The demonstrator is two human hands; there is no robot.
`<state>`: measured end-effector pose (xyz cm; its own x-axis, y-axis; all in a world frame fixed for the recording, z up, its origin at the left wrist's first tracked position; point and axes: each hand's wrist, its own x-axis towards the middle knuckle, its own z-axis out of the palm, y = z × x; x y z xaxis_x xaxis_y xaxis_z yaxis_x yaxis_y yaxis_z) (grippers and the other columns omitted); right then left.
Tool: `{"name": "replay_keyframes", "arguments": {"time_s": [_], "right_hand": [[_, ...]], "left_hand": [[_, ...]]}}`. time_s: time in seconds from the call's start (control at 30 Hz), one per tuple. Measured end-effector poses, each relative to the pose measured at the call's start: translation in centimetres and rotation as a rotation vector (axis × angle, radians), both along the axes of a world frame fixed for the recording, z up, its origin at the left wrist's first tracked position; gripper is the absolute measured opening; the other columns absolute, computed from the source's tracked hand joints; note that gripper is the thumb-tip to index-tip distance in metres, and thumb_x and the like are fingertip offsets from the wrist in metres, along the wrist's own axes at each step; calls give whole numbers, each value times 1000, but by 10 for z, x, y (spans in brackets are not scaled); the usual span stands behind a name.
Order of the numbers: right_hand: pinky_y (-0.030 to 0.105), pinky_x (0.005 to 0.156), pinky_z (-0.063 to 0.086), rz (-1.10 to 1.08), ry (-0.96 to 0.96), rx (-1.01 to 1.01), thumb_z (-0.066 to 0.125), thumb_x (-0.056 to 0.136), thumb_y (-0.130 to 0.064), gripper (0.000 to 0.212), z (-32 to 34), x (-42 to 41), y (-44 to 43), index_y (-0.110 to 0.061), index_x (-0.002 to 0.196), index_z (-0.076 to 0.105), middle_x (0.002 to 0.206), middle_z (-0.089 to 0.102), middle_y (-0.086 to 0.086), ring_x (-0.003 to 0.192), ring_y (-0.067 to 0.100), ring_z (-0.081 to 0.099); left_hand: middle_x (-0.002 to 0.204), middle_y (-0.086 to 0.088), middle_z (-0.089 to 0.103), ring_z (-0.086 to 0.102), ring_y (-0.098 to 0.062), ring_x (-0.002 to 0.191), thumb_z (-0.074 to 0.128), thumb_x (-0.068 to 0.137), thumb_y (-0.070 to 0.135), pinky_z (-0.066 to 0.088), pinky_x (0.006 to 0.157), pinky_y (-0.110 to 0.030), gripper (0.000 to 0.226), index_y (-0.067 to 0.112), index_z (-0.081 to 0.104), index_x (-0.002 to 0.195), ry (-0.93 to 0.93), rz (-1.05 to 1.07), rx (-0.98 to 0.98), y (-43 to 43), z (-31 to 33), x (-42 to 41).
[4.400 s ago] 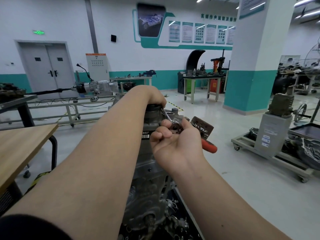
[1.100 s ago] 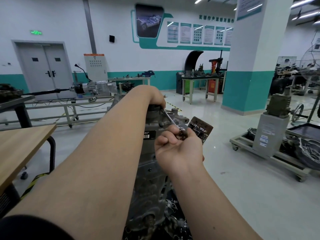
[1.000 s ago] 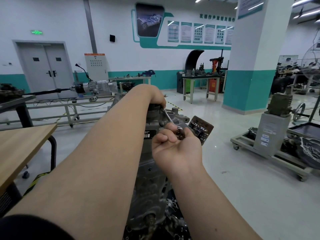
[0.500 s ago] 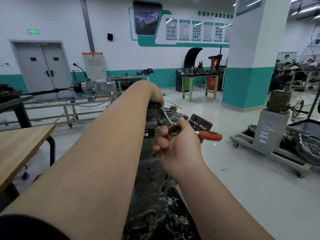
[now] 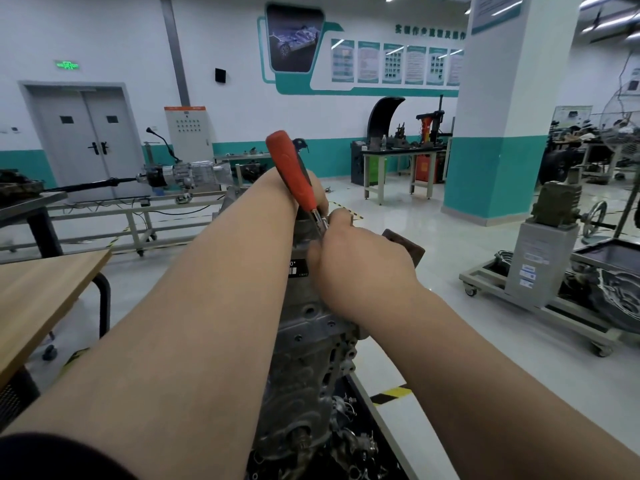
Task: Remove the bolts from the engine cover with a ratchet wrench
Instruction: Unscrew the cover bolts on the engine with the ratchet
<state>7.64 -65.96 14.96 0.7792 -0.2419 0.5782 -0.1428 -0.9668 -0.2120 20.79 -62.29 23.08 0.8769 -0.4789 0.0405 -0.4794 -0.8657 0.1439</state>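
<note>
Both forearms reach fwd from the bottom edge: L one from 7 o'clock w/ a dark sleeve at the corner, R one from 5 o'clock. R hand (image 5: 356,261) shows its back, fingers curled tight round the head end of the wrench (image 5: 294,171), thumb up just beside the metal shank. The red grip sticks up toward 11 o'clock and crosses in front of L hand (image 5: 320,195). L hand rests at the top of the engine (image 5: 308,341); its fingers are hidden, so can't tell how open it is. Engine stands upright at centre, between the arms; the wrench head and any bolt under it are hidden by R hand. Black label (image 5: 297,269) on engine: only "0°" readable. Wood bench (image 5: 45,289) at 9 o'clock. Far wall, 10 o'clock: green exit sign (image 5: 67,65), text too small to read.
</note>
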Motion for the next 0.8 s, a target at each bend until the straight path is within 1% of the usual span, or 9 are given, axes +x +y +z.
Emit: {"name": "replay_keyframes", "arguments": {"time_s": [0.1, 0.17, 0.2, 0.3, 0.37, 0.43, 0.53, 0.63, 0.8], "right_hand": [[35, 59, 37, 80, -41, 255, 35, 100, -34, 28, 1, 1, -1, -11, 115, 40, 80, 52, 3, 79, 28, 52], [35, 69, 42, 209, -85, 629, 37, 100, -34, 26, -1, 2, 0, -10, 106, 45, 88, 58, 7, 81, 27, 55], [32, 65, 41, 294, -131, 878, 39, 100, -33, 24, -3, 2, 3, -10, 100, 46, 82, 58, 6, 72, 24, 55], [24, 43, 39, 475, -231, 1600, 41, 101, -36, 26, -13, 3, 17, -13, 90, 47, 57, 53, 0, 37, 15, 42], [20, 40, 38, 583, -313, 1960, 39, 103, -38, 30, -18, 2, 26, -14, 89, 48, 53, 51, -1, 33, 13, 36], [19, 39, 36, 694, -374, 2210, 36, 103, -41, 34, -20, 1, 30, -14, 87, 48, 55, 51, -1, 33, 11, 34], [20, 39, 37, 805, -395, 2457, 36, 102, -44, 34, -21, -3, 31, -13, 92, 45, 59, 52, -1, 36, 12, 33], [17, 40, 39, 871, -396, 2628, 35, 101, -45, 38, -20, -5, 28, -11, 87, 46, 58, 53, 0, 35, 12, 36], [17, 40, 38, 857, -389, 2614, 35, 101, -45, 40, -22, -5, 27, -10, 86, 48, 58, 55, 0, 35, 12, 35]], "left_hand": [[111, -8, 59, 53, -22, 91, 58, 94, 26, 39, 79, -31, 29, 8, 62, 116, 61, -7, -44, 2, -3, 11], [91, -3, 57, 56, -21, 78, 65, 87, 33, 41, 75, -33, 18, 16, 63, 91, 60, 27, -89, 3, -4, 14], [84, -1, 55, 54, -18, 71, 67, 85, 37, 40, 73, -32, 20, 18, 59, 82, 41, 43, -96, 5, -3, 13], [78, 0, 53, 52, -15, 65, 67, 85, 38, 38, 62, -30, 26, 17, 56, 75, 42, 59, -104, 4, -3, 14], [79, -1, 56, 54, -17, 65, 67, 85, 37, 38, 56, -28, 26, 17, 56, 74, 73, 68, -117, 4, -3, 13], [79, -1, 56, 54, -17, 66, 67, 86, 37, 36, 54, -28, 25, 17, 57, 74, 83, 68, -129, 5, -3, 12], [78, 0, 54, 51, -16, 66, 66, 87, 37, 35, 56, -29, 26, 18, 55, 73, 77, 70, -141, 5, -3, 11], [79, -1, 55, 53, -17, 67, 67, 86, 36, 38, 58, -30, 26, 17, 55, 73, 75, 69, -143, 4, -3, 13], [80, -2, 55, 54, -17, 67, 66, 88, 35, 37, 54, -28, 25, 15, 57, 76, 61, 71, -101, 4, -2, 11]]}}
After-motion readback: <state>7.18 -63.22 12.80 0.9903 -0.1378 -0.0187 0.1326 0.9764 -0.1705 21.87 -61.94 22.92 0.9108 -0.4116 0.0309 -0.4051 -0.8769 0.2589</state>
